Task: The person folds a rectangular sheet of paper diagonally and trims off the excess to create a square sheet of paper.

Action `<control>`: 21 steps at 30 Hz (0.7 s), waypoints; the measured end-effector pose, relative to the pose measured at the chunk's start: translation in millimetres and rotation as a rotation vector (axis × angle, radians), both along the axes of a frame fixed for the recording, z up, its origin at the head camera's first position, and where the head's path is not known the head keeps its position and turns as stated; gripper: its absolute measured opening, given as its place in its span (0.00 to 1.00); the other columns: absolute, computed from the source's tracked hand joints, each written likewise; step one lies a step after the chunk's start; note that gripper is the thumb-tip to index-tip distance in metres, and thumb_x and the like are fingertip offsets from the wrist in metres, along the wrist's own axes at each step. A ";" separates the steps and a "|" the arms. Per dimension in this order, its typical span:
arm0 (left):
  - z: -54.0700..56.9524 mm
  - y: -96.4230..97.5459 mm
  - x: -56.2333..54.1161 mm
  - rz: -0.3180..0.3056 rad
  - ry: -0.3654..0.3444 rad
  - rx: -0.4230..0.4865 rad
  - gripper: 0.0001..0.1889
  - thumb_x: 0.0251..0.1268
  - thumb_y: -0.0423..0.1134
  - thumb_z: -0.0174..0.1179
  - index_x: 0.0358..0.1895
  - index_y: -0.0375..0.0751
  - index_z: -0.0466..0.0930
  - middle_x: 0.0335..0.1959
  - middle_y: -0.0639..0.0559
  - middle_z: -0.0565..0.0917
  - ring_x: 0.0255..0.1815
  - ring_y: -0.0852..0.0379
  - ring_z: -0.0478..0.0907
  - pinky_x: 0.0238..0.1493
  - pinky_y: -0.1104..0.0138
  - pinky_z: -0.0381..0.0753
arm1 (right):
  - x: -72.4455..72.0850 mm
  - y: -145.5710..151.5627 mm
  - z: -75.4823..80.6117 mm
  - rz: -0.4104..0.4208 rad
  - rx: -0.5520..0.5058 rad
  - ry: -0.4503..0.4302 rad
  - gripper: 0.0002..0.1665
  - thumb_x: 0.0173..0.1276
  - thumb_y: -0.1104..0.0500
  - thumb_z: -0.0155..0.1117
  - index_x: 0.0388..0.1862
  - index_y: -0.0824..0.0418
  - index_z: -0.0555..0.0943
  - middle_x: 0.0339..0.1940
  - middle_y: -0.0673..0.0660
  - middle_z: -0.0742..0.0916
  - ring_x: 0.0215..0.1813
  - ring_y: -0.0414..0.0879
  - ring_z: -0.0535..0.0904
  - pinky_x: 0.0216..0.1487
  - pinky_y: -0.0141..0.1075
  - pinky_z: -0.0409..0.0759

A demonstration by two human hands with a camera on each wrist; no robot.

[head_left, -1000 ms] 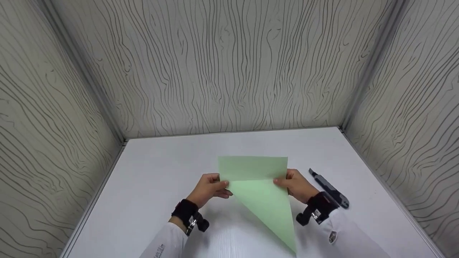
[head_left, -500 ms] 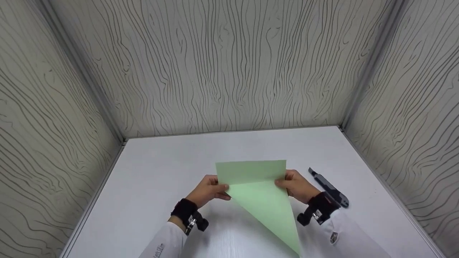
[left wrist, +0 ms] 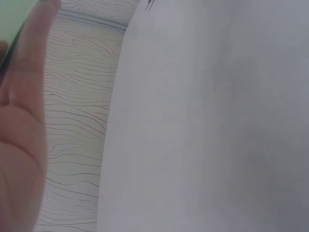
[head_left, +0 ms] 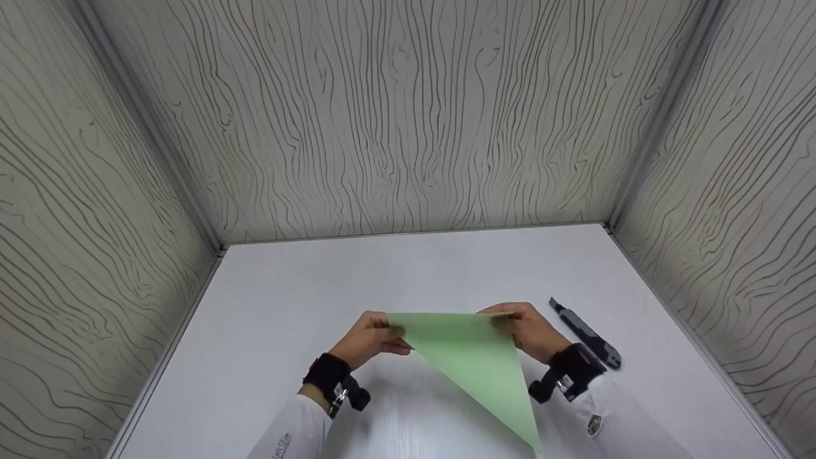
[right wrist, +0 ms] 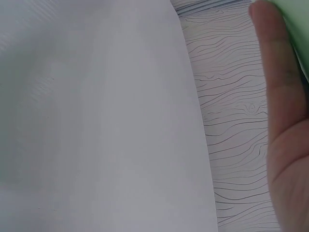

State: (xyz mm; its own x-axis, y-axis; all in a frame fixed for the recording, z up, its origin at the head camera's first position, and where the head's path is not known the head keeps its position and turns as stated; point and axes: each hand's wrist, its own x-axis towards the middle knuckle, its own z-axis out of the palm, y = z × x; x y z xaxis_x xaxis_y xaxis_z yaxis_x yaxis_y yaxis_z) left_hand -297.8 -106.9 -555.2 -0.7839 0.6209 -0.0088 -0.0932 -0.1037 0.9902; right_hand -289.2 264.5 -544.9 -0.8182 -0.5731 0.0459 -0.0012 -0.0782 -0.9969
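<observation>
A sheet of light green paper (head_left: 475,366) is held up between both hands in the head view, its upper strip folded forward and its lower part tapering to a point at the front right. My left hand (head_left: 370,335) pinches the paper's left end, thumb in front and partly under the folded strip. At the other end my right hand (head_left: 532,331) grips the paper, with its thumb partly covered by the strip and fingers behind. Only a corner of the green paper (left wrist: 10,21) shows in the left wrist view, beside the hand.
A grey and black utility knife (head_left: 586,335) lies on the white table (head_left: 287,299), just right of my right hand, blade end pointing away. Wood-patterned panels (head_left: 408,127) enclose the table at the back and on both sides. Each wrist wears a black strap with a small camera.
The paper's upper strip, which stood up behind the thumbs, has tipped down toward me and now overlaps them. The right fingers have risen to its top edge. The knife has not moved.
</observation>
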 end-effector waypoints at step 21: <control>-3.2 -2.5 0.0 0.019 -0.025 0.035 0.21 0.75 0.25 0.50 0.64 0.25 0.84 0.56 0.52 0.93 0.54 0.59 0.90 0.56 0.66 0.90 | 0.2 0.8 -2.6 0.056 -0.072 0.096 0.24 0.83 0.70 0.50 0.58 0.56 0.92 0.54 0.48 0.95 0.51 0.39 0.93 0.47 0.31 0.90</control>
State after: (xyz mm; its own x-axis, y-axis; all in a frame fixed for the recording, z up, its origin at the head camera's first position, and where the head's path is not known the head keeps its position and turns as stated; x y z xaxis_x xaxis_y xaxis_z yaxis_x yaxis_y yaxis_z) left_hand -297.8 -109.4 -558.4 -0.7955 0.6060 -0.0067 -0.1152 -0.1403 0.9834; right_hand -289.0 265.3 -547.5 -0.7750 -0.6101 0.1649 -0.0899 -0.1517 -0.9843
